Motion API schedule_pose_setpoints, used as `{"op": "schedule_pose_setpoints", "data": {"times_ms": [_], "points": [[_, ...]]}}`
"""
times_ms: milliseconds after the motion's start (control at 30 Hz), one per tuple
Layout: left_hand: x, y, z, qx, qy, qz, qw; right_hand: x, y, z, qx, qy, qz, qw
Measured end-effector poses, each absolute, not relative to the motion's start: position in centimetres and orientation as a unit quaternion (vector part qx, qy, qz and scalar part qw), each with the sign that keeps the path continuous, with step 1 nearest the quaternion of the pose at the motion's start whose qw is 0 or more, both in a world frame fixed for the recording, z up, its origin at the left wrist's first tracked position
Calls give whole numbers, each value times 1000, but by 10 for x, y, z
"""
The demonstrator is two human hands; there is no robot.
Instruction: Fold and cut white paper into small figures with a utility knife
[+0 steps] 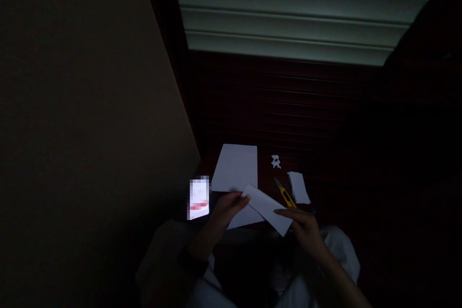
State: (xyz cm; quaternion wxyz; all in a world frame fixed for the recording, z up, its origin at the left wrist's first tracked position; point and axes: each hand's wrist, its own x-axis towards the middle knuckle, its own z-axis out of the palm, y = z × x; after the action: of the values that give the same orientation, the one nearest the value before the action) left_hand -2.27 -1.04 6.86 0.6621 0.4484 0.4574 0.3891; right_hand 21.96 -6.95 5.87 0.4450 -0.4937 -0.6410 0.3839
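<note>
Between my two hands is a long folded strip of white paper [267,207], slanting down to the right. My left hand [228,206] pinches its upper left end, thumb on top. At the lower right end, my right hand [305,226] grips the same paper, with a finger lying along its face and the thumb hidden. Under it, partly covered, lies a white sheet [242,219]. Just beyond my right hand rests a yellow box cutter [285,195] with its blade out.
A larger white sheet [236,167] lies at the back of the dark table. Small paper scraps [275,161] and a stack of white paper pieces [299,187] are on the right. A lit screen [199,198] glows at the left, near the wall [108,106].
</note>
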Motion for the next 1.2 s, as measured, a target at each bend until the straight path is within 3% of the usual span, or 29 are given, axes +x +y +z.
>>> {"op": "schedule_pose_setpoints", "data": {"times_ms": [200,333,567,900,1200], "points": [[-27,-8,72,516,510,397,562,226,-77,78,-441,-647,494,378],[-23,-15,86,595,497,388,499,229,-73,91,-420,-596,545,414],[-3,-43,118,745,423,337,389,193,-65,102,-464,-681,439,357],[-6,-50,128,765,406,321,382,196,-65,91,-529,-626,439,370],[1,-50,144,751,395,320,422,195,-68,98,-501,-636,466,356]]}}
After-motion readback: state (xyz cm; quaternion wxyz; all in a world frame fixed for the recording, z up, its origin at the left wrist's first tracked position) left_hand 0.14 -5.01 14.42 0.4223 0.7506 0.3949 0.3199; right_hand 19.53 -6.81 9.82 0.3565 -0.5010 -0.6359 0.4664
